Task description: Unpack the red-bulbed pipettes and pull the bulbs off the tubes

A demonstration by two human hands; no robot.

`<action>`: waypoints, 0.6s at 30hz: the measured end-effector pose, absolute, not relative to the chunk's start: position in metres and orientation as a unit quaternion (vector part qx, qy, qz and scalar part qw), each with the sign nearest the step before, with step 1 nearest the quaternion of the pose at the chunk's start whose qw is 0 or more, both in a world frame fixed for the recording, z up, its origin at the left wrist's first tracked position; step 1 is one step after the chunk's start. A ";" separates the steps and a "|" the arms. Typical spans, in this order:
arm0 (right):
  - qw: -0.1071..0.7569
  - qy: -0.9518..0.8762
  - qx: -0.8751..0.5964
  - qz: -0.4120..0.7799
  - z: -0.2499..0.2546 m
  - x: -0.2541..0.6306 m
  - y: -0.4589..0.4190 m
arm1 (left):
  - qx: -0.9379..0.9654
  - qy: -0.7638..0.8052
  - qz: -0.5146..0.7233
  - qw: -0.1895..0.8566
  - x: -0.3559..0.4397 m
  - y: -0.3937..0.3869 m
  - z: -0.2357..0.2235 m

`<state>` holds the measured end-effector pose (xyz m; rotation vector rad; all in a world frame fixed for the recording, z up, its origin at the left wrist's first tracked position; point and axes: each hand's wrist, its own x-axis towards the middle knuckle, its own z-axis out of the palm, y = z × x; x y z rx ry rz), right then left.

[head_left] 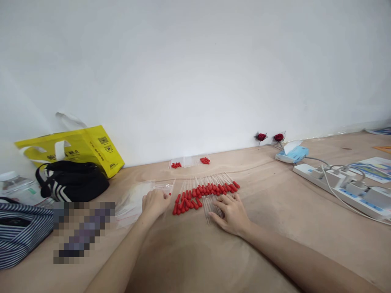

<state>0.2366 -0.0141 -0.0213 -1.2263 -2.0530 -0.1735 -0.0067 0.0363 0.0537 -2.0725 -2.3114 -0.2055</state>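
Note:
Between my hands, on the table, lie many droppers (210, 189) with red rubber bulbs and thin clear stems, in a fanned row. A second cluster of droppers (185, 205) lies in front of its left part. My left hand (155, 202) is closed, pinching a single dropper (170, 195); its red bulb shows at the fingertips and the stem points away from me. Clear thin tubes (209, 209) lie beside my right hand (229, 212), which rests with fingers apart over their right side. What is beneath that palm is hidden.
Clear plastic bags (131, 201) lie left of my left hand. Near the wall, small packs of droppers (205, 161) lie flat. At left are a yellow bag (91, 146), a black pouch (77, 181) and a striped bag (24, 232). A power strip (345, 191) and tissues (292, 153) lie right.

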 end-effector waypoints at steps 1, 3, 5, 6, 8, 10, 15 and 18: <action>0.380 -0.788 -0.480 -0.065 -0.022 0.237 -0.013 | -0.679 -0.726 -0.085 0.061 -0.005 0.031 0.056; 0.418 -0.767 -0.483 -0.057 -0.024 0.241 -0.011 | -0.723 -0.661 -0.137 0.144 0.000 0.017 0.056; 0.456 -0.750 -0.476 -0.051 -0.025 0.246 -0.011 | -0.778 -0.577 -0.186 0.166 0.007 0.004 0.047; 0.475 -0.744 -0.467 -0.052 -0.024 0.249 -0.012 | -0.804 -0.537 -0.204 0.155 0.012 -0.002 0.040; 0.503 -0.739 -0.444 -0.062 -0.021 0.256 -0.017 | -0.841 -0.473 -0.228 0.130 0.021 -0.013 0.024; 0.500 -0.756 -0.415 -0.077 -0.017 0.261 -0.024 | -0.869 -0.406 -0.251 0.128 0.030 -0.020 0.008; 0.423 -0.830 -0.342 -0.125 -0.011 0.260 -0.033 | -0.882 -0.325 -0.318 0.127 0.043 -0.027 -0.010; 0.421 -0.839 -0.324 -0.121 -0.015 0.252 -0.029 | -0.879 -0.314 -0.343 0.103 0.045 -0.030 -0.010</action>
